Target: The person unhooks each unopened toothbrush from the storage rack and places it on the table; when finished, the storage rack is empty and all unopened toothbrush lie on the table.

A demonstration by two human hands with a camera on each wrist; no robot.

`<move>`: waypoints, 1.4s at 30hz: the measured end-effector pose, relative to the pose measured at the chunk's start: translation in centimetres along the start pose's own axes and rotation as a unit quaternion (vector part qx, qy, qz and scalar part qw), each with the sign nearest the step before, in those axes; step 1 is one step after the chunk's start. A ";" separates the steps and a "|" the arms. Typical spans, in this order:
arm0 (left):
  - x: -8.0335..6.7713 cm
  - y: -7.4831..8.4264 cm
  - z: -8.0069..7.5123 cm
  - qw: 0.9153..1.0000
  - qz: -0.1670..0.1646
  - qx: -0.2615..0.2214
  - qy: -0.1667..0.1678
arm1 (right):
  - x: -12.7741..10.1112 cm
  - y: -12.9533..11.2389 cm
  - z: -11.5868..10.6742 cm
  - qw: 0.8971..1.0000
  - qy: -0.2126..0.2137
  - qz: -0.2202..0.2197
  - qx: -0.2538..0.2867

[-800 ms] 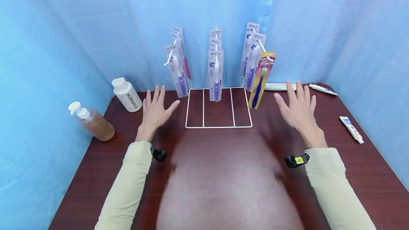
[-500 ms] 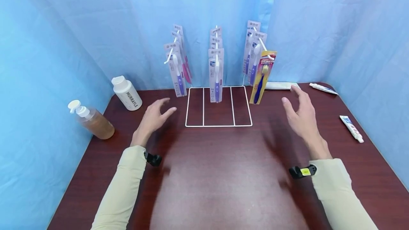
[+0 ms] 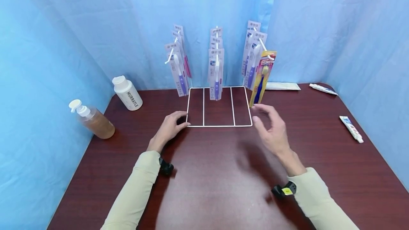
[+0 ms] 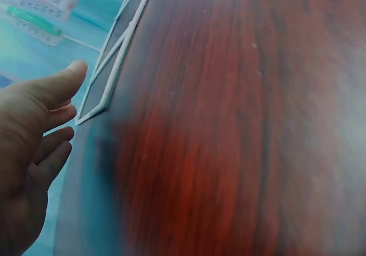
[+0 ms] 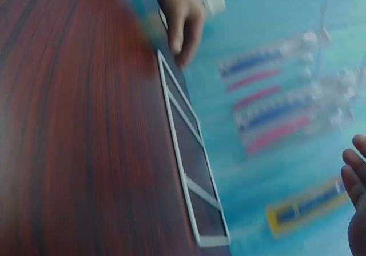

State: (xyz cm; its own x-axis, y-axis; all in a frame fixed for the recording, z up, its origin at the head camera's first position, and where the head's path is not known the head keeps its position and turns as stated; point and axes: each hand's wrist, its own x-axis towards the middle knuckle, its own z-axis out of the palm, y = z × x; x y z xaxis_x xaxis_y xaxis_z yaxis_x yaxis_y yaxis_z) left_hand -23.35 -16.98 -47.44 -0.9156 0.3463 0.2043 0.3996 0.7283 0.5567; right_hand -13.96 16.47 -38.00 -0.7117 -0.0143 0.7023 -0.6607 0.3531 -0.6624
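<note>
A white wire display rack [image 3: 218, 126] stands on the dark red table, its base flat and its three hooks carrying packaged toothbrushes. My left hand [image 3: 167, 129] is at the front left corner of the base, thumb and bent fingers spread apart with nothing between them, as the left wrist view also shows of the left hand [image 4: 34, 130]. My right hand [image 3: 273, 130] hovers beside the right edge of the base, fingers loosely bent, holding nothing. Just beyond its fingertips hangs a yellow toothbrush pack [image 3: 260, 81]. Other toothbrush packs hang on the left hook [image 3: 169, 56] and the middle hook.
At the left stand a white bottle [image 3: 129, 95] and a brown pump bottle [image 3: 97, 123]. On the right lie a toothpaste tube [image 3: 351, 129], another tube [image 3: 323, 89] and a long white packet [image 3: 282, 86]. A blue curtain [image 3: 96, 20] encloses the table's back and sides.
Both hands have come down and inward from beside the rack toward its base corners, their spread fingers now more bent. The hanging packs have swung slightly.
</note>
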 end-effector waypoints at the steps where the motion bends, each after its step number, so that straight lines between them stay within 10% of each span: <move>1: 0.1 -0.1 0.1 1.000 -0.005 0.002 -0.001 | 0.2 -0.1 0.8 1.000 -0.009 -0.005 0.012; 12: 0.1 -1.4 0.6 0.999 -0.026 0.023 -0.018 | 2.7 1.2 11.0 0.992 -0.100 -0.035 0.062; 21: 0.7 -1.3 1.0 0.999 -0.041 0.016 -0.023 | 6.4 2.1 18.1 0.993 -0.107 0.042 0.024; 33: 0.6 -1.0 1.3 0.999 -0.021 0.014 -0.025 | 10.3 5.2 21.2 0.981 -0.101 0.166 0.025; 42: 0.0 -1.5 1.2 0.999 -0.033 0.014 -0.034 | 10.7 5.4 22.6 0.980 -0.118 0.158 -0.008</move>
State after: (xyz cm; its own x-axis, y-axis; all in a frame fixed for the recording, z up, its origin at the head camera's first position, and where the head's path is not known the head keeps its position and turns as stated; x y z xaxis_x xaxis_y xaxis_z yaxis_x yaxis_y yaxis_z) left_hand -23.86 -17.34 -49.22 -0.9354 0.3351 0.1130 0.3404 0.7665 0.5445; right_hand -30.56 -2.88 -39.96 -0.9165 -0.1176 0.3824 -0.3968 0.3892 -0.8313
